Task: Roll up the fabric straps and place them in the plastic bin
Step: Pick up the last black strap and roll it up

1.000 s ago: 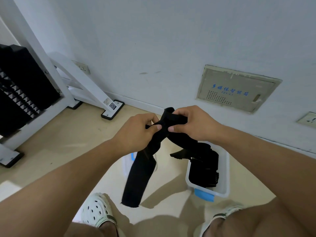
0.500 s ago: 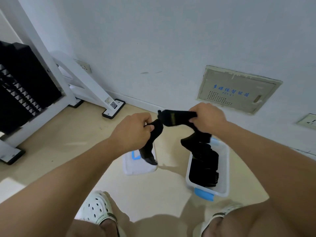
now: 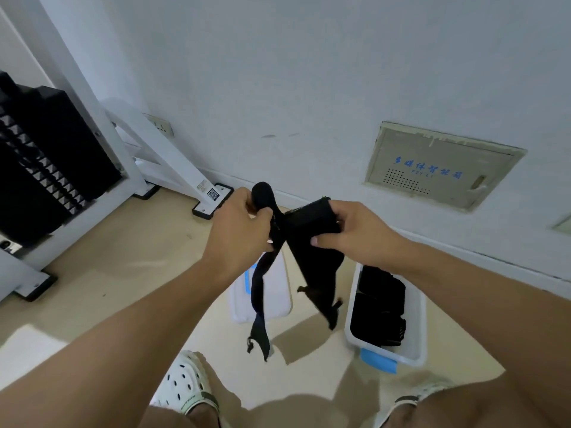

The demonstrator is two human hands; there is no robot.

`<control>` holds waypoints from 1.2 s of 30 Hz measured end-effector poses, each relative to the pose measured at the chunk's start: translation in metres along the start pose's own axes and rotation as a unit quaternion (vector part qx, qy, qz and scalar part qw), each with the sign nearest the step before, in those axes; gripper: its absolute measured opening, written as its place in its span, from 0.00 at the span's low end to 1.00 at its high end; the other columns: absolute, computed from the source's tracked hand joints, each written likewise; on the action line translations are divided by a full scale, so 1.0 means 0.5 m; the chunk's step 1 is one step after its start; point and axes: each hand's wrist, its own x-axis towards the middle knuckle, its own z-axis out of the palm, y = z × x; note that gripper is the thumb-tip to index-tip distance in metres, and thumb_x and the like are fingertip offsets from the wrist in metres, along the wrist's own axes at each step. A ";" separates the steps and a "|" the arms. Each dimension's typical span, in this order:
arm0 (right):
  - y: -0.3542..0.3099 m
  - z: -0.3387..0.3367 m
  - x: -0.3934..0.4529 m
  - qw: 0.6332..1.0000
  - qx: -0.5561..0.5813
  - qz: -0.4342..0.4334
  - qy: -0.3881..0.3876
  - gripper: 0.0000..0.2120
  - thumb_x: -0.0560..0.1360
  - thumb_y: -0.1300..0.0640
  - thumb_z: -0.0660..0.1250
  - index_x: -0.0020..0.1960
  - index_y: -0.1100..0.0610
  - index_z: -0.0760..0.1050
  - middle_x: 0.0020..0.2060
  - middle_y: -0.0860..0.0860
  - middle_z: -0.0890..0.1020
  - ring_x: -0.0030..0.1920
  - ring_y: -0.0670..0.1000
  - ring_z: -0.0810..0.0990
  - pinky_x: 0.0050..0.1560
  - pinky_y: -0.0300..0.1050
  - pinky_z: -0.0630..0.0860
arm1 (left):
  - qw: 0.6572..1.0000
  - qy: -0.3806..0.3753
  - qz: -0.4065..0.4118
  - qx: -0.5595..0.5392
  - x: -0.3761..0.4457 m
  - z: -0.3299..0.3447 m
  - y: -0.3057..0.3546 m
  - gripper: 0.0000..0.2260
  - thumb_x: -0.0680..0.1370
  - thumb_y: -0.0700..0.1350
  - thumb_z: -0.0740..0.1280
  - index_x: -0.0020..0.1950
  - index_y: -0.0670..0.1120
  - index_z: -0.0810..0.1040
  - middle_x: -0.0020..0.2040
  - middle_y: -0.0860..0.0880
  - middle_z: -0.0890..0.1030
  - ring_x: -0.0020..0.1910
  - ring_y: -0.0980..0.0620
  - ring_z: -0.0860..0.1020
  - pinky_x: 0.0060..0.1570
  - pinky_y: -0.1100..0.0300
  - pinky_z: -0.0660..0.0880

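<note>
The left hand [image 3: 239, 230] grips a narrow part of the black fabric strap [image 3: 312, 251], a loop standing above its fingers and a thin tail hanging toward the floor [image 3: 123, 273]. The right hand [image 3: 355, 233] pinches the strap's wide end. Below right, the white plastic bin [image 3: 415, 322] holds dark rolled straps [image 3: 378, 310].
</note>
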 end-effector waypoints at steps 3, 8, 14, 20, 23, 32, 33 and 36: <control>-0.015 0.028 -0.014 1.000 0.006 -0.005 -0.008 0.18 0.72 0.65 0.75 0.57 0.48 0.82 0.49 0.45 0.87 0.51 0.43 0.85 0.56 0.45 0.81 | 1.000 0.004 -0.006 -0.030 -0.007 0.004 0.007 0.04 0.80 0.39 0.65 0.54 0.40 0.76 0.51 0.43 0.81 0.42 0.46 0.86 0.38 0.49 0.85; -0.032 0.053 -0.018 0.996 0.012 -0.011 0.082 0.09 0.77 0.54 0.72 0.57 0.48 0.80 0.48 0.44 0.86 0.52 0.46 0.84 0.59 0.51 0.80 | 0.999 0.015 0.012 -0.042 -0.019 0.006 0.020 0.04 0.80 0.40 0.68 0.53 0.40 0.79 0.47 0.43 0.83 0.44 0.48 0.85 0.36 0.57 0.84; -0.024 0.043 -0.014 0.993 -0.058 -0.004 0.102 0.12 0.76 0.62 0.70 0.56 0.49 0.76 0.47 0.45 0.84 0.51 0.49 0.83 0.55 0.49 0.79 | 0.998 0.004 0.026 -0.054 -0.033 0.015 0.028 0.04 0.80 0.38 0.67 0.50 0.37 0.79 0.41 0.41 0.84 0.35 0.53 0.85 0.39 0.59 0.84; -0.034 0.064 -0.032 0.999 -0.040 -0.030 -0.001 0.16 0.76 0.65 0.65 0.51 0.44 0.75 0.40 0.39 0.82 0.42 0.39 0.79 0.45 0.37 0.72 | 0.991 -0.027 -0.015 -0.131 -0.043 0.025 0.030 0.05 0.80 0.36 0.68 0.53 0.35 0.79 0.41 0.40 0.84 0.37 0.47 0.87 0.45 0.49 0.86; -0.035 0.066 -0.037 0.999 0.044 -0.024 -0.021 0.13 0.76 0.64 0.69 0.49 0.45 0.76 0.38 0.38 0.81 0.42 0.41 0.80 0.49 0.42 0.75 | 0.987 -0.035 -0.020 -0.153 -0.048 0.027 0.031 0.07 0.79 0.38 0.71 0.55 0.38 0.79 0.42 0.41 0.84 0.41 0.45 0.87 0.49 0.46 0.85; -0.042 0.040 -0.029 0.982 0.170 0.036 -0.080 0.10 0.81 0.57 0.68 0.61 0.51 0.80 0.54 0.49 0.87 0.58 0.50 0.84 0.65 0.50 0.77 | 0.998 0.011 0.042 -0.039 -0.030 -0.007 0.039 0.16 0.74 0.44 0.78 0.61 0.50 0.81 0.39 0.50 0.81 0.32 0.56 0.82 0.32 0.61 0.79; -0.041 0.039 -0.029 0.981 0.171 0.040 -0.083 0.10 0.81 0.58 0.68 0.61 0.51 0.80 0.55 0.49 0.86 0.58 0.50 0.84 0.65 0.50 0.77 | 0.999 0.014 0.040 -0.010 -0.026 -0.010 0.034 0.14 0.73 0.48 0.79 0.57 0.51 0.83 0.39 0.51 0.81 0.33 0.58 0.81 0.33 0.61 0.78; -0.042 0.033 -0.032 0.977 0.185 0.049 -0.092 0.11 0.81 0.58 0.68 0.62 0.53 0.80 0.56 0.51 0.86 0.58 0.50 0.85 0.62 0.47 0.79 | 0.998 -0.048 -0.012 -0.035 -0.020 -0.016 0.024 0.10 0.72 0.53 0.79 0.50 0.50 0.87 0.42 0.52 0.85 0.40 0.56 0.84 0.44 0.59 0.80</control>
